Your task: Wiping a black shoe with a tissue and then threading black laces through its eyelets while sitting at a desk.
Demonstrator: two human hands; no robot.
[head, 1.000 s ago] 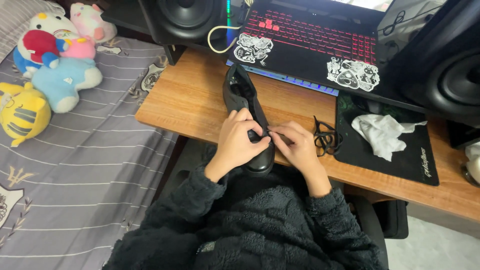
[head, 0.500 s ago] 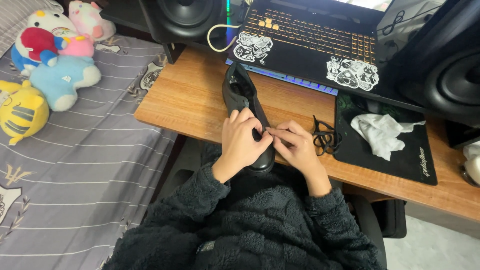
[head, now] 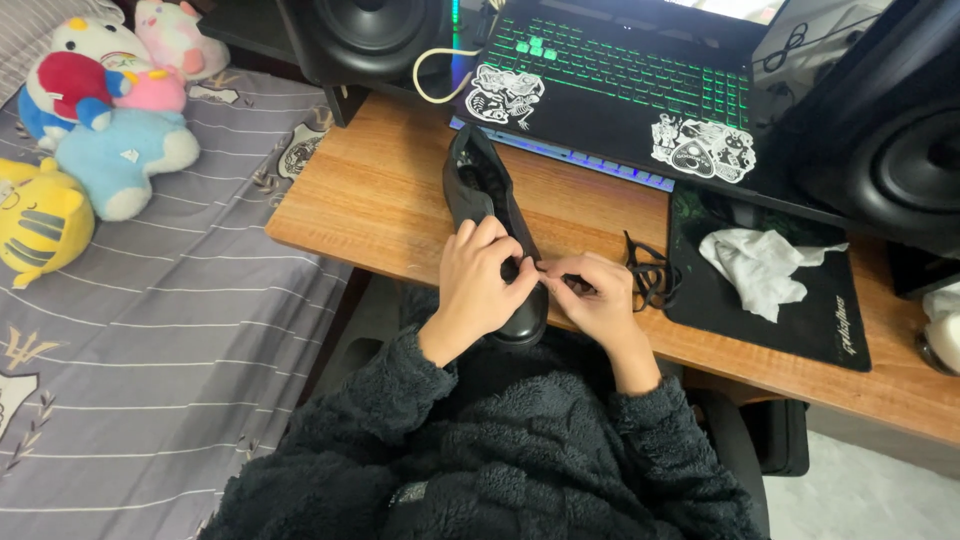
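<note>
A wooden desk [head: 380, 200] holds a laptop [head: 620, 80] with green-lit keys between two black speakers [head: 370, 30]. Beside it, a grey striped bed [head: 150, 330] carries soft toys [head: 90, 130].

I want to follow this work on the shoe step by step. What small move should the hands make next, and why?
Probably draw the black shoelace through the black leather shoe: the left hand grips its front, the right hand pinches beside it, and lace lies loose on the wooden desk.
</note>
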